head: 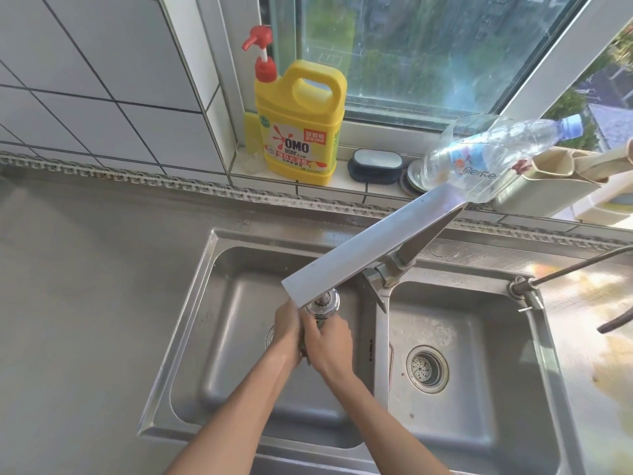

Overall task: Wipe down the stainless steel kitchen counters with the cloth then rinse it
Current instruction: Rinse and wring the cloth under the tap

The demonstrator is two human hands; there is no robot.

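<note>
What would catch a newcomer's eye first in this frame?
Probably the bright yellow detergent jug with its red pump, standing on the tiled window sill at the back left. Next, the long faucet spout slanting over the left basin of the double sink, with the left hand and right hand pressed together beneath it around a dark cloth, mostly hidden. A clear plastic bottle lies tilted at the sill's right.

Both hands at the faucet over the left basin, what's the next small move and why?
Probably keep wringing the cloth under the faucet head. The left hand and right hand grip the dark cloth between them, low over the left basin. Running water can't be made out.
</note>
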